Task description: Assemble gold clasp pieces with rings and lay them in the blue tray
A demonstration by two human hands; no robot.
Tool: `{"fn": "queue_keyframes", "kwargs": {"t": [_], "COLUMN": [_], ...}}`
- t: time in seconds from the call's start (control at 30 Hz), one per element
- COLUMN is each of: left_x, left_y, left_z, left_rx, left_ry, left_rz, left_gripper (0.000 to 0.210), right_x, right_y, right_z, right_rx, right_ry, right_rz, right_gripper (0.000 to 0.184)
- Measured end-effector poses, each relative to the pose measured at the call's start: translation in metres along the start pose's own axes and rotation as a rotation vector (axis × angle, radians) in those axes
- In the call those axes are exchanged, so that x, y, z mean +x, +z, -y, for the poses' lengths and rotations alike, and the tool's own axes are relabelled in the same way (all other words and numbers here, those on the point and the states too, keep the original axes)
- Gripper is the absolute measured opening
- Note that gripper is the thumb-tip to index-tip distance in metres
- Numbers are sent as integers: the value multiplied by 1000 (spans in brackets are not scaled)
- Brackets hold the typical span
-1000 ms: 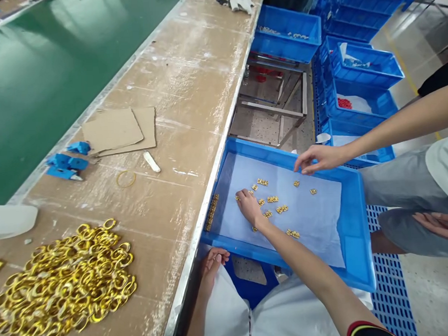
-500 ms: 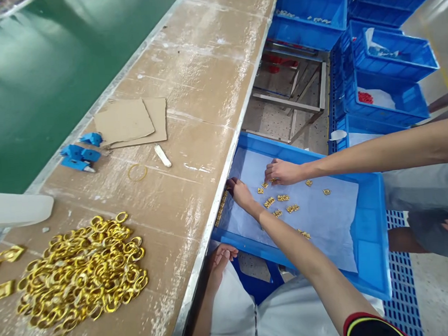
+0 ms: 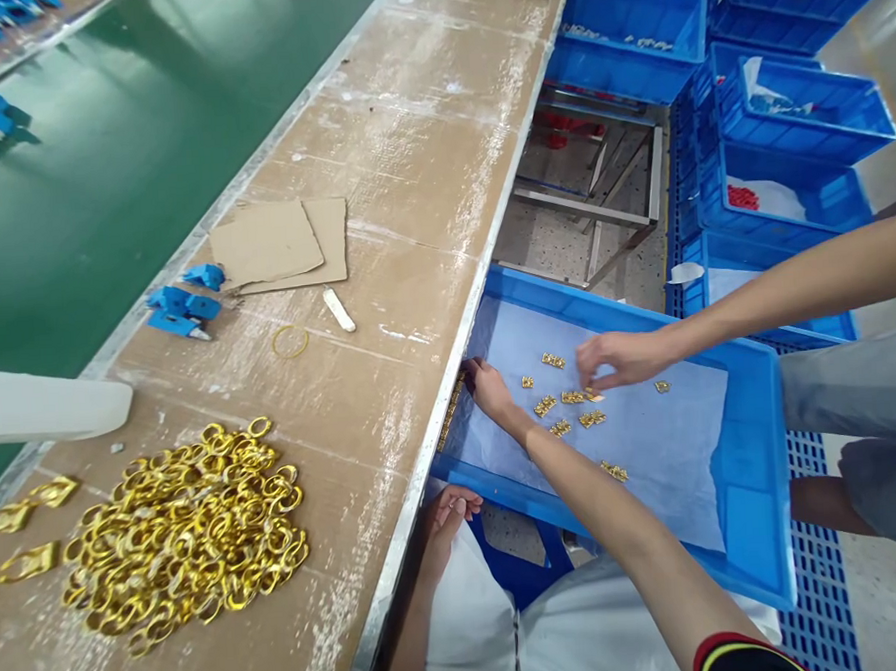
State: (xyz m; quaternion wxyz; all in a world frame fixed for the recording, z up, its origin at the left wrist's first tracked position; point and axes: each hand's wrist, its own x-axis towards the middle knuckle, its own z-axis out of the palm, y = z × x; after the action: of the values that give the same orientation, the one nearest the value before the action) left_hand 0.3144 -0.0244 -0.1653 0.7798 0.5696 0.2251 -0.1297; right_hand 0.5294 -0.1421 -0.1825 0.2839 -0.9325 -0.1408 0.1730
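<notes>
My right hand (image 3: 490,389) reaches into a blue plastic tray (image 3: 756,480) lined with a white sheet (image 3: 672,464). Its fingers are bent together in shadow at the tray's table-side wall, touching the end of a row of small gold pieces (image 3: 450,415); what they pinch is hidden. My left hand (image 3: 451,511) rests by my lap below the tray's near rim, fingers loosely curled and holding nothing visible. Several short gold clusters (image 3: 545,405) are scattered over the sheet. A co-worker's hand (image 3: 618,359) is over them, its fingertips at a small gold piece (image 3: 595,397).
On the brown table (image 3: 391,399) lie a heap of gold rings (image 3: 195,534), cardboard sheets (image 3: 270,247), blue parts (image 3: 180,309), a white stick (image 3: 338,309) and a rubber band (image 3: 290,341). A green belt (image 3: 145,161) runs beyond. Blue crates (image 3: 793,187) stand right, behind a metal frame (image 3: 599,207).
The co-worker's hand has moved right across the sheet, leaving a gold cluster visible where it was. My right hand stays at the tray's wall. My left hand has barely moved; the view has shifted slightly.
</notes>
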Motion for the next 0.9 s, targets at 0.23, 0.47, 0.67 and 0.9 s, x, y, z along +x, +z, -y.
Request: {"fn": "queue_keyframes", "kwargs": {"t": [0.23,0.47,0.67,0.9], "left_x": [0,0,0,0], "left_y": [0,2,2,1], "left_z": [-1,-3,-3,-2], "left_rx": [1,3,5,10], "left_ry": [-5,-5,-3,-4], "left_rz": [2,-1,-3,9], "left_gripper": [49,48,45,45], "right_x": [-1,-3,-16,-19], "right_y": [2,3,8,20], "right_z": [0,-1,-4,2], "right_rx": [17,63,117,186], "right_ry": [25,46,123,174], "right_rz": [-9,-47,-90,-78], "right_gripper": [37,40,38,35]}}
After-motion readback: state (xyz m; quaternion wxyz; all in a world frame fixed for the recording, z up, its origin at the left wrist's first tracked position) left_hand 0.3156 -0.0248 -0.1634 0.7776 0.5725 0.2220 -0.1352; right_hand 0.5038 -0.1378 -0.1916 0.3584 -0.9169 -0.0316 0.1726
